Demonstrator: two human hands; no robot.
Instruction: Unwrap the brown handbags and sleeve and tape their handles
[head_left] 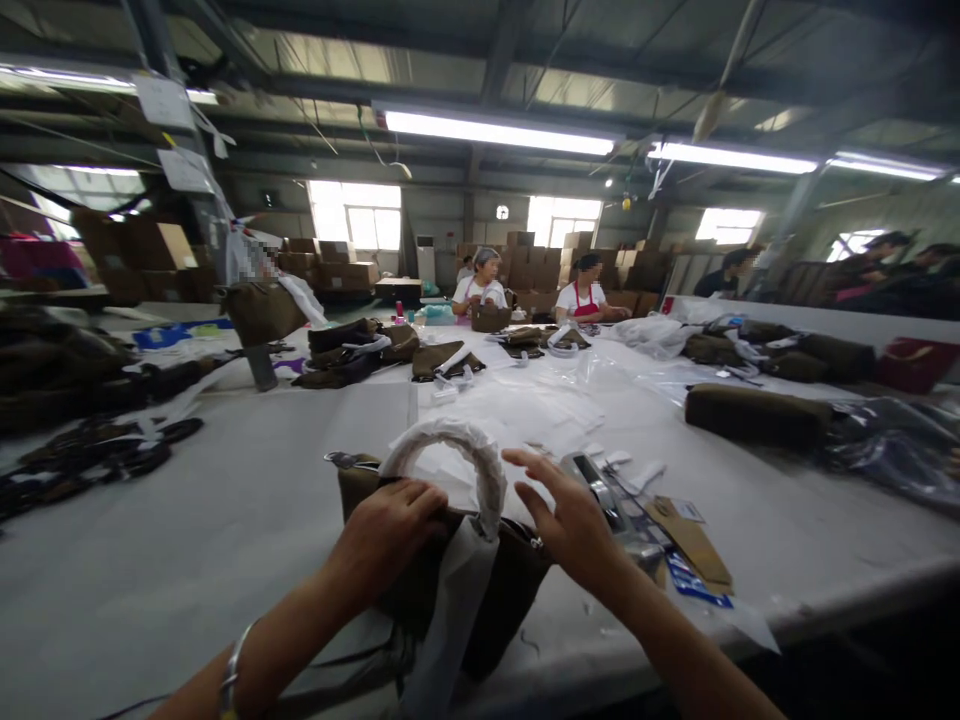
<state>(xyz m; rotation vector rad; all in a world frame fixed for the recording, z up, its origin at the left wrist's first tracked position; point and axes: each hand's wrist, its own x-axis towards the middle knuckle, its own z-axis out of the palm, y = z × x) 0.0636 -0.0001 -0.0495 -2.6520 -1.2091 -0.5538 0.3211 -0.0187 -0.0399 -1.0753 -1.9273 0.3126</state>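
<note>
A dark olive handbag point(517, 590) stands upright on the table right in front of me. Its arched handle point(480, 450) is wrapped in white paper, and a white strip point(457, 610) hangs from the handle down the bag's front. My left hand point(401, 525) grips the bag's top edge inside the handle's arch, with its fingertips partly hidden there. To the right of the handle, my right hand point(566, 515) is open with fingers apart, close to the zipper end and holding nothing. A metal ring shows at the bag's left top corner.
Right of the bag lie a grey device with a display point(596, 485), brown cardboard tags point(694, 545) and a blue packet point(697, 580). More dark bags point(757, 415) and clear plastic lie farther right. Dark straps point(97, 450) are heaped at left. Co-workers point(480, 295) sit across the table.
</note>
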